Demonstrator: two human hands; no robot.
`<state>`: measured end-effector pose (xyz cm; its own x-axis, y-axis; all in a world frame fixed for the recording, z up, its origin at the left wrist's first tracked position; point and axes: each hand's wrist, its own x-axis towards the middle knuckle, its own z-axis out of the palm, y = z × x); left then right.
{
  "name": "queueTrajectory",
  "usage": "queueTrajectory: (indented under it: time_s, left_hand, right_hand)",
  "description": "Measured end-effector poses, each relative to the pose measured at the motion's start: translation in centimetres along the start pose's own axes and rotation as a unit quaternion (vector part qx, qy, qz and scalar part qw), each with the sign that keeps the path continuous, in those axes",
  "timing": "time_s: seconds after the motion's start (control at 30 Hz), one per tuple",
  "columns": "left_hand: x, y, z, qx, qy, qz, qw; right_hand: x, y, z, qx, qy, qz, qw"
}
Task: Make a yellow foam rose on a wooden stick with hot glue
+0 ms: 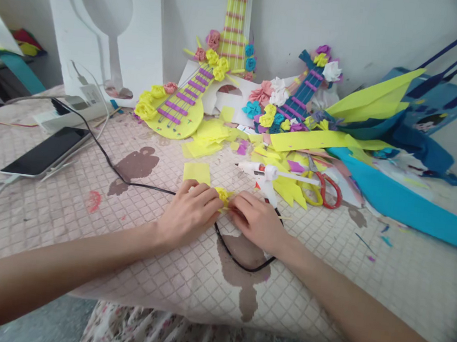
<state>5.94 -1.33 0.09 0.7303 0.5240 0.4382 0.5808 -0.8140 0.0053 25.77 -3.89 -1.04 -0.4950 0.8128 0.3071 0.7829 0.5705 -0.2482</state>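
Between my two hands is a small crumpled yellow paper flower (222, 194). My left hand (191, 213) has its fingers curled against the flower's left side. My right hand (258, 220) pinches at its right side, where a thin pale stick (286, 218) pokes out past the hand. A flat yellow paper square (196, 173) lies just behind my left hand. Behind my right hand rests a white glue gun (267, 174), its black cord (239, 263) looping under and in front of my hands. My fingers partly hide the flower.
Red-handled scissors (330, 191) lie right of the glue gun, among yellow paper scraps (207, 136). Paper guitars with flowers, a yellow one (182, 106) and a blue one (301, 100), lean at the back. A phone (46, 151) and a power strip (71, 113) lie left. Blue paper (416, 204) stretches right.
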Motion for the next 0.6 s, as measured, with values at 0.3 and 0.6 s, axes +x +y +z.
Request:
queueTrajectory:
  time_s: [0.3, 0.6]
  left_hand:
    - [0.08, 0.12, -0.19, -0.010, -0.014, -0.018, 1.000]
    - [0.52, 0.90, -0.70, 0.064, -0.035, -0.015, 0.997]
  right_hand:
    - [-0.16, -0.34, 0.01, 0.000, 0.014, 0.007, 1.000]
    - [-0.20, -0.24, 0.01, -0.007, 0.011, 0.011, 1.000]
